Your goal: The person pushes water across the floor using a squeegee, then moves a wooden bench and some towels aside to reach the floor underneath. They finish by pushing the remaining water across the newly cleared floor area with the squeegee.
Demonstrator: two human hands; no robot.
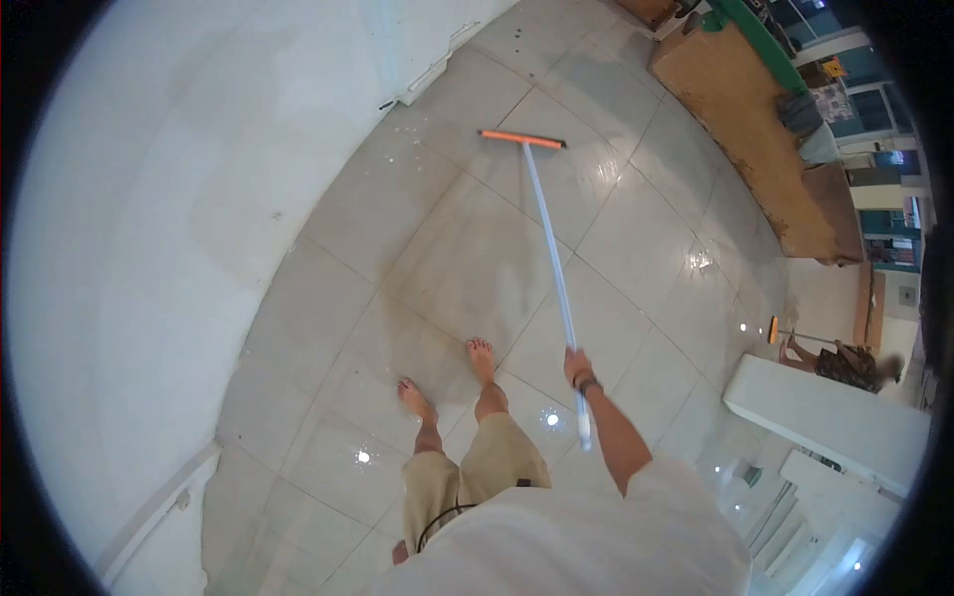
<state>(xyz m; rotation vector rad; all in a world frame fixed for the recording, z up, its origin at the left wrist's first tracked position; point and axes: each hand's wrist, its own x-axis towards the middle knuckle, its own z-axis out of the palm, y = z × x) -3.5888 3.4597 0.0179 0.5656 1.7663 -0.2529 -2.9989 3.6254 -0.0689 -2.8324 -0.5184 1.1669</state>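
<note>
My right hand is wrapped round the pale pole of a floor squeegee, near the pole's upper end, and a dark band circles that wrist. At the far end, the squeegee's orange head rests on the tiled floor, ahead of my bare feet. Only a small bit of my left hand shows, low beside my beige shorts; its fingers are hidden.
A white wall runs along the left. Brown panelled furniture stands at the upper right. Farther right, another person holds a second orange squeegee beside a white block. Wet patches shine on the tiles.
</note>
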